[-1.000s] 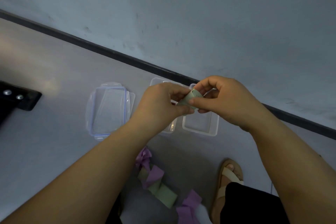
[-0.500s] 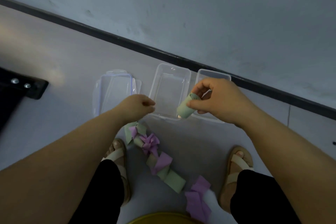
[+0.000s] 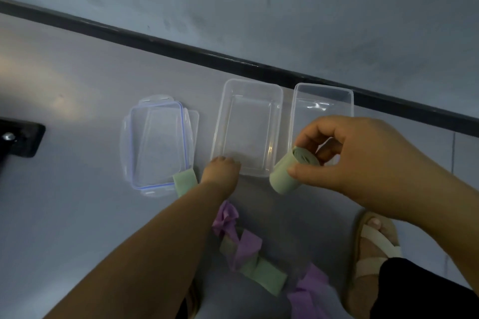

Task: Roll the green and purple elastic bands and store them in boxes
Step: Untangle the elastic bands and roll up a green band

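Now, at centre right: right hand [image 3: 363,163] pinching the rolled green band [image 3: 283,176] between thumb and fingers, just before the right box [image 3: 324,88]. Lower centre: left hand [image 3: 223,171] at the middle box [image 3: 252,82] rim, grip not discernible.

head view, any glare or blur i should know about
Head view: dim bluish light; a warm bright patch on the floor at left; small glints inside the right box; the green roll in the right hand is sharp, the left hand slightly soft.
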Tool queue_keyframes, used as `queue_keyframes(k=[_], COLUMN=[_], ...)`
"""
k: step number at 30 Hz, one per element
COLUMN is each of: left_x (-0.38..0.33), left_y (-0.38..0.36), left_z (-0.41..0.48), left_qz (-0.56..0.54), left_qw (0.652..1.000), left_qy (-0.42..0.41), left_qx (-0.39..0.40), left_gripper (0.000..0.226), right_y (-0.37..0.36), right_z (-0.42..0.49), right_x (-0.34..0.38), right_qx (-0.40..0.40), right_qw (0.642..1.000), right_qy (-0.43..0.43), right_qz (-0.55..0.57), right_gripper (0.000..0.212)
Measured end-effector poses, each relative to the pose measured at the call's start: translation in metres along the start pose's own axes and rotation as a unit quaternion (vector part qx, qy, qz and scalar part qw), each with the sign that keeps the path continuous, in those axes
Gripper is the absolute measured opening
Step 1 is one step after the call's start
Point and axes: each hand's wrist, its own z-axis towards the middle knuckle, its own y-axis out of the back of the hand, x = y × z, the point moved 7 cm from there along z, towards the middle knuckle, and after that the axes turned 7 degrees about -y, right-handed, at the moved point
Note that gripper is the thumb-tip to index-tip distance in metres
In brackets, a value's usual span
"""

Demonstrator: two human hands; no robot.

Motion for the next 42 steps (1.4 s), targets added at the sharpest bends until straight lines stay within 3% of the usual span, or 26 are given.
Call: queue_keyframes(k=[4, 7, 12, 15, 17, 23, 32, 37, 42], left_x=[0.005, 0.003, 0.021, 0.033, 0.039, 0.030, 0.008, -0.005, -0.005], left_y=[-0.010, 0.006, 0.081, 0.121, 0.140, 0.156, 0.169, 0.130, 0.058], left_z=[0.004, -0.005, -0.035, -0.057, -0.070, -0.093, -0.086, -0.059, -0.030], left_qz=[0.071, 0.042, -0.194, -0.383, -0.422, -0.399, -0.384, -0.186, -0.061], left_qw=[0.996, 0.998, 0.973, 0.915, 0.899, 0.915, 0.919, 0.973, 0.995], left_qy=[-0.020, -0.049, -0.055, -0.044, -0.041, -0.056, -0.055, -0.005, 0.056], left_qx=[0.041, 0.001, -0.116, -0.117, -0.106, -0.022, -0.072, -0.138, -0.052], left_gripper=[0.035, 0.032, 0.026, 0.020, 0.017, 0.020, 0.017, 0.019, 0.029], right_y=[-0.003, 0.000, 0.014, 0.028, 0.035, 0.049, 0.064, 0.073, 0.086], right_z=[0.004, 0.006, 0.000, -0.007, -0.011, -0.020, -0.035, -0.046, -0.058], right_x=[0.001, 0.005, 0.012, 0.013, 0.012, 0.005, -0.016, -0.039, -0.063], right_qx=[0.010, 0.005, -0.024, -0.042, -0.045, -0.051, -0.059, -0.056, -0.064], right_qw=[1.000, 1.000, 1.000, 0.999, 0.999, 0.998, 0.998, 0.998, 0.996], right_qy=[0.005, 0.004, -0.001, -0.009, -0.015, -0.020, -0.022, -0.040, -0.068], right_qz=[-0.007, -0.007, 0.003, 0.013, 0.013, 0.029, 0.024, 0.010, 0.007], right_gripper=[0.023, 0.023, 0.018, 0.016, 0.016, 0.015, 0.017, 0.019, 0.022])
